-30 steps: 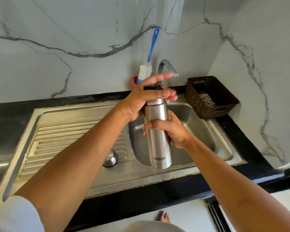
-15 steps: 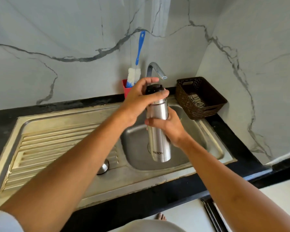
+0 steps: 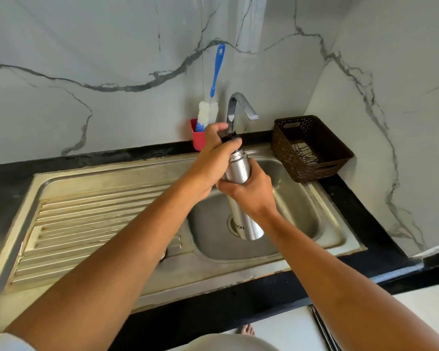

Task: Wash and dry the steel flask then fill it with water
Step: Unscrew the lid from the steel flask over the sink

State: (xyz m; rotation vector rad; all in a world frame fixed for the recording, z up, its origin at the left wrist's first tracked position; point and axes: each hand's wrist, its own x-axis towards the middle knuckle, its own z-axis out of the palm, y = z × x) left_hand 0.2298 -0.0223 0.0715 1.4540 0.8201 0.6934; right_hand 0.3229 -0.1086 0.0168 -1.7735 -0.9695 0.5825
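**While Cap Is Worked, Flask Moves Out Over the Basin**

As both bare arms reach out past the near edge of the black stone desk point(image 3: 200, 315), the right hand point(image 3: 251, 192) wraps its fingers round the middle of the tall, cylindrical brushed-steel flask point(image 3: 237, 168). It holds the flask upright in the air above the bowl of the stainless-steel sink point(image 3: 302, 206). The left hand point(image 3: 213, 153) curls over the flask's black screw cap point(image 3: 232, 141) and grips it. A second ago the flask hung nearer the person, by the sink's front edge. It has since travelled out toward the curved chrome tap point(image 3: 238, 105), and the left fingers have shifted round the cap, which suggests unscrewing. No water is seen running, so the washing appears not yet begun. Low on the flask only "TON" shows past the right wrist, where the earlier view gave MILTON in full. Beyond stand a blue-handled white bottle brush point(image 3: 217, 69) in a red plastic holder point(image 3: 197, 141), a dark brown perforated plastic basket point(image 3: 284, 158) and the grey-veined white marble wall point(image 3: 112, 46).
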